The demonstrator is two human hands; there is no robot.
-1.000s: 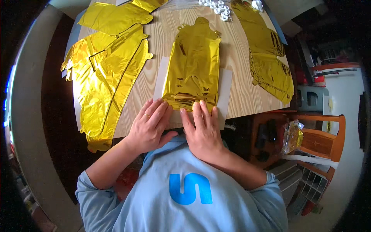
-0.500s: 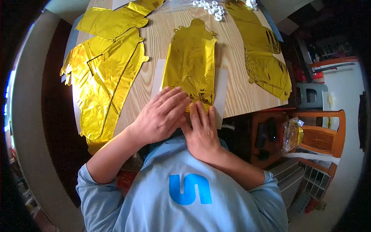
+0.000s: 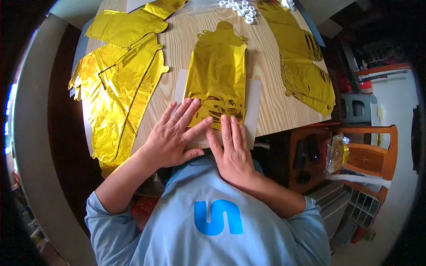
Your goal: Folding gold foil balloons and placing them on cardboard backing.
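Note:
A flat gold foil balloon (image 3: 217, 73) lies in front of me, its tabbed end pointing away. Under its near part is a pale card sheet (image 3: 251, 104), showing on both sides. My left hand (image 3: 175, 131) is open, fingers spread, with the fingertips on the balloon's near left corner. Beside it my right hand (image 3: 231, 144) is open too, its fingertips resting on the near edge of the foil. The foil is creased near the fingers. Neither hand grips anything.
More gold foil balloons (image 3: 120, 97) are piled on the left of the wooden table (image 3: 177, 48), and others (image 3: 306, 80) lie at the right. Small white rolls (image 3: 245, 11) sit at the far edge. A wooden chair (image 3: 368, 155) stands right of the table.
My left hand has moved left, away from my right hand, and its fingers have spread flat. My right hand has stayed nearly in place. The balloon has shifted very slightly left.

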